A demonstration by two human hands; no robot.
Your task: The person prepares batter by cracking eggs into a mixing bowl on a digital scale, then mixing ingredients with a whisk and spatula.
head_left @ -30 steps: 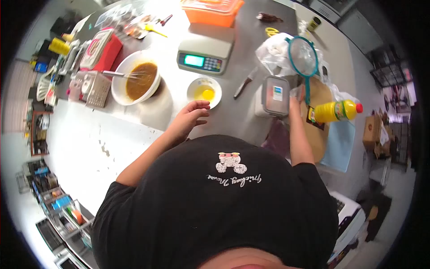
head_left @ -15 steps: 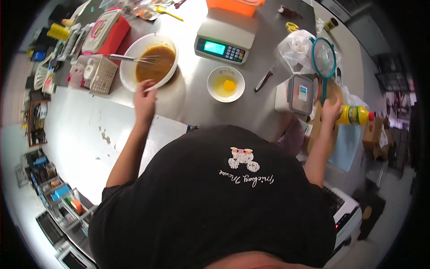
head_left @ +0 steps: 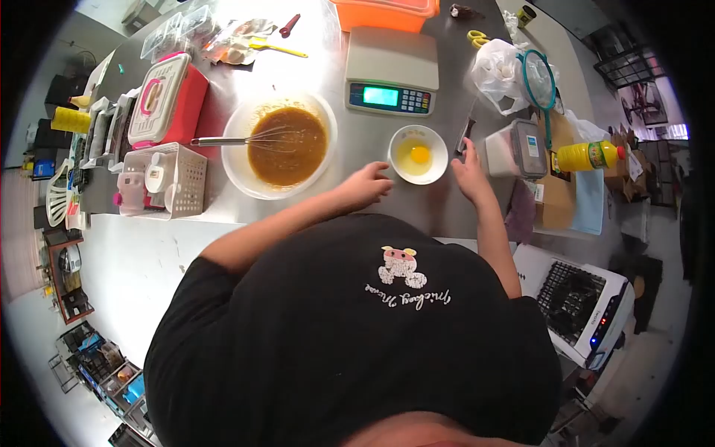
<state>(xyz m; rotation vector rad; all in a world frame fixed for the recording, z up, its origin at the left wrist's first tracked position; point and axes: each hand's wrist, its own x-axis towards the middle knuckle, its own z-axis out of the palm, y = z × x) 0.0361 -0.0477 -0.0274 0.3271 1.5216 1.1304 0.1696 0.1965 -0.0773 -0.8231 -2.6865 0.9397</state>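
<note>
A small white bowl (head_left: 397,170) with a cracked raw egg (head_left: 419,155) in it stands on the metal table. My left hand (head_left: 366,185) is just left of this bowl, fingers apart and holding nothing. On the bowl's other side, my right hand (head_left: 470,173) is raised with its fingers apart, near a dark-handled knife (head_left: 465,137). Further left, a large white bowl (head_left: 237,167) holds brown batter (head_left: 288,153), with a whisk (head_left: 220,141) resting in it. Behind the egg bowl is a lit digital scale (head_left: 391,67).
A red lidded box (head_left: 175,100) and a white basket (head_left: 190,182) are at the left. At the right are a lidded container (head_left: 514,151), a teal-rimmed sieve (head_left: 549,112), a plastic bag (head_left: 495,71) and a yellow bottle (head_left: 585,156). An orange tub (head_left: 387,13) is at the back.
My left hand has left the batter bowl's rim and come right to the egg bowl. My right hand has moved left from the sieve's handle toward the egg bowl. The view has shifted.
</note>
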